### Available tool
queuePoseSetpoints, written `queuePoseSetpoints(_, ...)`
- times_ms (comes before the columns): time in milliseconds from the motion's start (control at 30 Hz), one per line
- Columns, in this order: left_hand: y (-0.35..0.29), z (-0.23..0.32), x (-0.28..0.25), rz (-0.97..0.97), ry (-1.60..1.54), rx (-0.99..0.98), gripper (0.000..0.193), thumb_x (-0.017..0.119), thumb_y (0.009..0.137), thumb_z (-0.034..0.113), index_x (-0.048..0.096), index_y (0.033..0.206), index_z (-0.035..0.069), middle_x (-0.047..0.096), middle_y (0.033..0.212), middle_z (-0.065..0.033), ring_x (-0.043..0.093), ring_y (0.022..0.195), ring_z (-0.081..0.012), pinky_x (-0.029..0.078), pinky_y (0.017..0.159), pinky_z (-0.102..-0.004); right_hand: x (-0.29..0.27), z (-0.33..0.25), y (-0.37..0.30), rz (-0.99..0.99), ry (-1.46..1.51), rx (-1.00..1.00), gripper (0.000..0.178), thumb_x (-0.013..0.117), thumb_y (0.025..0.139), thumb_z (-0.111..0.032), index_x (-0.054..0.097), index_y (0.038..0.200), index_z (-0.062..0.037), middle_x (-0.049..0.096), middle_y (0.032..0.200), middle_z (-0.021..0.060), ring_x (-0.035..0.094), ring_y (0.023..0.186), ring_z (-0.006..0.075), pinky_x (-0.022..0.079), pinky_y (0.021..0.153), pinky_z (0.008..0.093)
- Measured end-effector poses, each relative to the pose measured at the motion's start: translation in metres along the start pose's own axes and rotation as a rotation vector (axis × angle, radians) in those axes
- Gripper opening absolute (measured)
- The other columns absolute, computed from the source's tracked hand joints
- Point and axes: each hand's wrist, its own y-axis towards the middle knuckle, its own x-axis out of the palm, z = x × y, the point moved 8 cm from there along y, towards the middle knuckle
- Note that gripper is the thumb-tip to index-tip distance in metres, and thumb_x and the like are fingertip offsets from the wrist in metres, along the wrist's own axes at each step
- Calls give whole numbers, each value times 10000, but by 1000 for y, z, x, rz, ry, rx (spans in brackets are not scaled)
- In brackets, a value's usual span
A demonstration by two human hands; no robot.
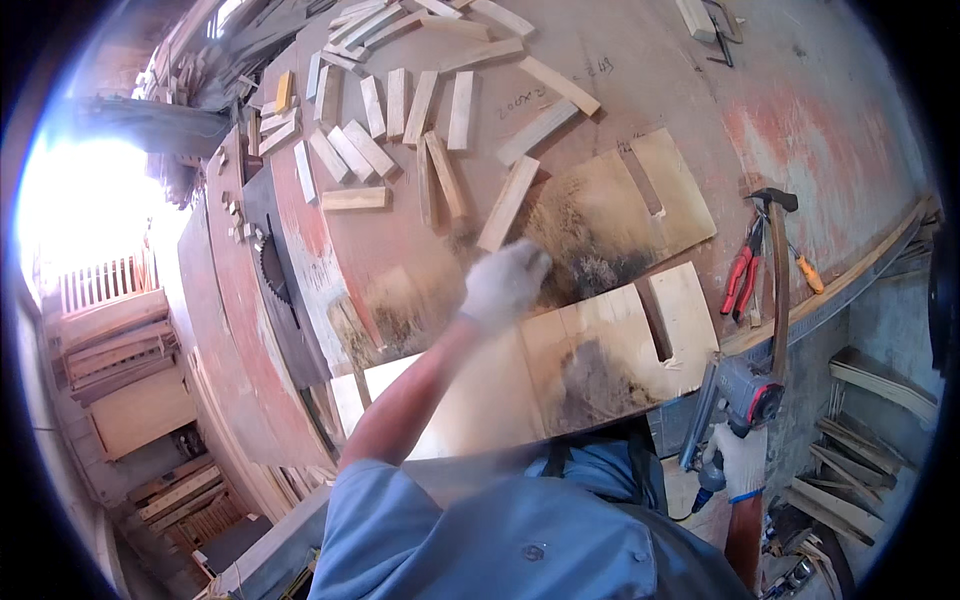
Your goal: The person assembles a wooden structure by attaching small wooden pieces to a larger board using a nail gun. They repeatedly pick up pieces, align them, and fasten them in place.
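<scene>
My left hand [507, 283], in a white glove, reaches over two slotted wooden boards. Its fingers are smeared by motion, so their grip cannot be made out. Just beyond it, one short wood block [509, 203] lies at the edge of the far board [600, 205], which has dark stains. The near board [500, 365], also stained, lies along the table edge by my body. My gloved right hand [738, 458] is low at the right side, off the table edge, wrapped round the handle of a grey nail gun [745, 390].
Several loose wood blocks [420, 105] are scattered across the far side of the worn table [800, 130]. A hammer [779, 250], red-handled pliers [740, 272] and an orange-handled screwdriver [808, 272] lie at the right. A circular saw blade [270, 268] sticks up at the left.
</scene>
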Motion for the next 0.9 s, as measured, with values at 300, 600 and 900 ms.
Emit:
queuePoseSetpoints(300,188,-67,-162,393,76,-253,480,593,953,413,664,1234,31,698,1229,-273,683,1149,-434,541,983,-502,9,-45,-16,-7,188,122,11,618,889,-30,616,899,-35,621,615,49,633,540,167,497,552,316)
queuePoseSetpoints(600,278,-85,-145,274,256,-212,627,657,897,470,627,1347,34,658,1328,-300,658,1226,-427,515,1031,-501,7,-25,-17,-108,87,172,79,676,869,-61,661,943,-38,666,653,43,655,617,153,501,615,327)
queuePoseSetpoints(900,137,33,-151,136,-613,281,628,636,948,88,444,1539,1,683,1202,-131,691,1014,-197,598,899,-336,-3,-10,-21,17,12,187,186,804,855,-120,682,979,-54,719,868,42,701,817,135,543,752,331)
